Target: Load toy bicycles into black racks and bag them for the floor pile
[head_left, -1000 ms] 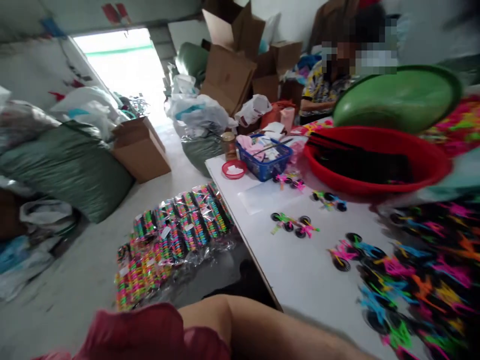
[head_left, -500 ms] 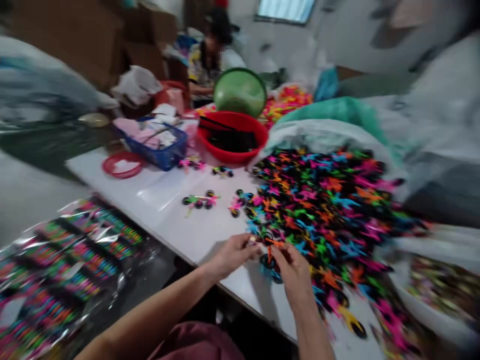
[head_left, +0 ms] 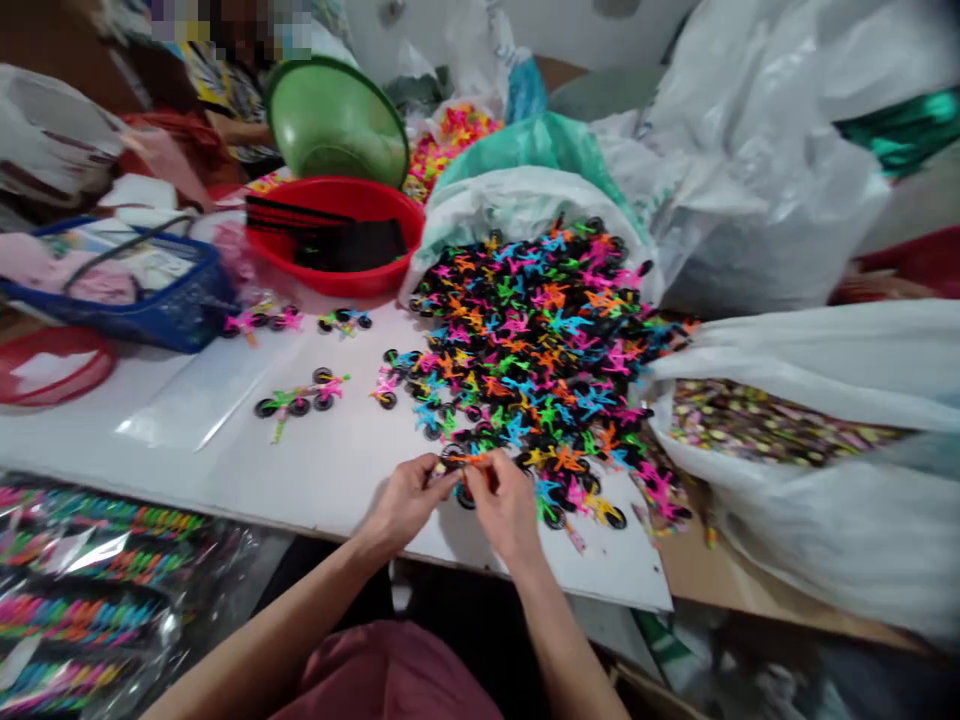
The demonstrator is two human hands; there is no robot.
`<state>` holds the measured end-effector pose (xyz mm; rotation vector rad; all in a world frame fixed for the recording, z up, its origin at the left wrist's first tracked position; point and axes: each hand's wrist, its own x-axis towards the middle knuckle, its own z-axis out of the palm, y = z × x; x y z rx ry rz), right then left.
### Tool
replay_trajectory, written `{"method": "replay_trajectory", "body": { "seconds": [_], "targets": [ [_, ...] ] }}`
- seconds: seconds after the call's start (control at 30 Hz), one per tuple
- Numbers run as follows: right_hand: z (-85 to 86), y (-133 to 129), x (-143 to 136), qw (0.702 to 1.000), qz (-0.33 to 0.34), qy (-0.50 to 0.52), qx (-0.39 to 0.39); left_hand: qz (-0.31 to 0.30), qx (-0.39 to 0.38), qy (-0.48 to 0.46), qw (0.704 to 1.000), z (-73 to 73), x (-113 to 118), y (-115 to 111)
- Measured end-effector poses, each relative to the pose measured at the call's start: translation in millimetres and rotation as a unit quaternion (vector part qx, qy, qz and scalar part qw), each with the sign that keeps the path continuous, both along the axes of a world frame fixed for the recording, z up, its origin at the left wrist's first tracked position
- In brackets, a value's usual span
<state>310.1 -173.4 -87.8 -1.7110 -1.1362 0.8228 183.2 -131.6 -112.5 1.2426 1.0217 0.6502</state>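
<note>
My left hand (head_left: 405, 500) and my right hand (head_left: 510, 505) meet over the white table's front edge, thumbs and fingertips closed. Between the right fingertips is an orange toy bicycle (head_left: 471, 459) with black wheels. The left fingers pinch a small pale-tipped piece (head_left: 439, 467) against the toy's side; its kind is too small to make out. Just beyond both hands spreads a large heap of toy bicycles (head_left: 525, 340) in pink, blue, green, orange and yellow, spilling from a white sack (head_left: 517, 185). To the left lies a green and pink toy bicycle pair (head_left: 300, 400).
A red basin (head_left: 330, 275) with black pieces and a tilted green basin (head_left: 337, 125) stand behind. At left are a blue basket (head_left: 180, 320) and a clear plastic sheet (head_left: 202, 390). An open sack (head_left: 810, 520) of small sticks stands at right. Another person (head_left: 232, 100) sits behind.
The view has swung right and down, so the table and heap appear further left. Both hands stay together at the orange toy bicycle, its frame now turned flatter.
</note>
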Motion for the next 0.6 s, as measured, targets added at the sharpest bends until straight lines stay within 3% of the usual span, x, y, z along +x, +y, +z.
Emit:
{"method": "replay_trajectory", "body": {
  "seconds": [0.07,0.13,0.23,0.3,0.37,0.43,0.53,0.6],
  "targets": [
    [2.4,2,0,1.0,0.01,0.006,0.005,0.015,-0.002,0.023,1.0,4.6,3,1],
    [5.2,1,18,0.999,0.031,0.024,0.02,0.018,0.025,0.054,0.998,17.9,-1,14],
    [4.7,-19,84,0.992,-0.048,-0.116,0.028,0.104,0.149,0.187,0.965,44.1,-24,56],
    [-2.2,-38,140,0.949,-0.139,-0.284,-0.007,0.16,0.265,0.287,0.907,55.6,-38,82],
    [-14.5,-50,187,0.921,-0.174,-0.349,-0.028,0.165,0.334,0.313,0.874,57.6,-37,92],
    [-28.2,-52,218,0.912,-0.168,-0.373,-0.031,0.115,0.306,0.259,0.909,51.7,-16,83],
    [-38.1,-44,234,0.897,-0.128,-0.421,-0.035,-0.029,0.119,0.113,0.986,40.1,42,46],
    [-31.4,-42,231,0.885,-0.114,-0.452,-0.021,-0.114,0.014,0.02,0.993,36.2,79,22]
  ]
}}
